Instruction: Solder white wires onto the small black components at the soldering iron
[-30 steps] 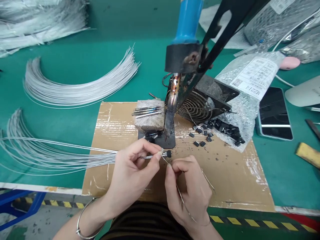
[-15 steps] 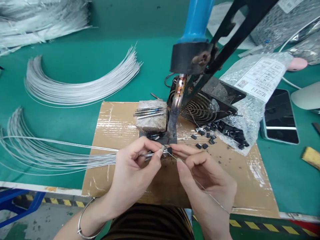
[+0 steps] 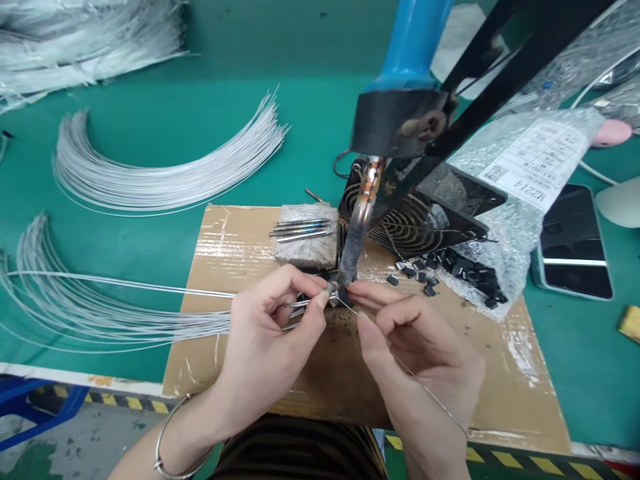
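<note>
My left hand (image 3: pixel 275 340) is closed in a pinch on thin white wire (image 3: pixel 125 281), its end beside a small black connector (image 3: pixel 343 296). The connector sits right under the soldering iron's dark tip (image 3: pixel 350 263). My right hand (image 3: pixel 425 367) is closed on a fine strand of solder wire (image 3: pixel 445 408), which runs across the palm and past the thumb up to the connector. The right index fingertip is close against the connector; whether it touches is hard to see. More white wires (image 3: pixel 200 323) pass behind the left hand, their ends partly hidden by the fingers.
The iron's blue handle (image 3: pixel 410 47) hangs from a black bracket (image 3: pixel 515 87). Behind are a fan (image 3: pixel 415 223) and a block (image 3: pixel 305 257) bearing metal rods. Loose black connectors (image 3: pixel 463 270) spill from a bubble-wrap bag (image 3: pixel 540 157). A phone (image 3: pixel 573 240) lies right, another wire bundle (image 3: pixel 170 180) left.
The view has shifted, so the iron and bag appear further right. The connector now sits closer under the iron tip. Both hands keep their pinches.
</note>
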{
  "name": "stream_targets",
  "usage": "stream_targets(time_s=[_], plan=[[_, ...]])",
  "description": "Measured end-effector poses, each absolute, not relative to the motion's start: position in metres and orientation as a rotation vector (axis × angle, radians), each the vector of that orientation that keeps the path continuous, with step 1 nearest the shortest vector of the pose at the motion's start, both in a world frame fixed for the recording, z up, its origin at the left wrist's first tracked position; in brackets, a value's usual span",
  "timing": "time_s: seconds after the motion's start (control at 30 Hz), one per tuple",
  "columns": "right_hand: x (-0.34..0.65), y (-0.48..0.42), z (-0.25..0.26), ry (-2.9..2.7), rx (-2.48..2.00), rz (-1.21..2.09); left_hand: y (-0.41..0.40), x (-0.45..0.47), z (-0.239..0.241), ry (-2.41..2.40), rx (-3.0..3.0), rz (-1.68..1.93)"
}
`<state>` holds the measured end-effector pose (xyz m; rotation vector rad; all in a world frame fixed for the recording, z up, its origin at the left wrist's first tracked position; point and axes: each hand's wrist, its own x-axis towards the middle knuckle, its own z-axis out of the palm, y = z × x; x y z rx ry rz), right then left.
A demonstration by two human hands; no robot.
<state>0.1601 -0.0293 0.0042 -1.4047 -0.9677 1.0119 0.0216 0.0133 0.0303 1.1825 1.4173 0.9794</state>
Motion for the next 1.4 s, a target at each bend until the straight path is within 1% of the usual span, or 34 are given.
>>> stream_targets(time_s=[0.27,0.83,1.07,1.4], plan=[[0.161,-0.026,0.005,-1.010,-1.334,1.007,0.017,0.023,0.031,1.407,1.176,0.994],[0.158,-0.026,0.013,-0.921,-1.380,1.026,0.012,0.020,0.030,1.412,1.232,1.011],[0.160,-0.026,0.007,-1.005,-1.305,0.998,0.013,0.021,0.026,1.414,1.234,1.033],[0.159,-0.027,0.006,-1.046,-1.340,0.935,0.012,0.021,0.026,1.430,1.266,1.045]])
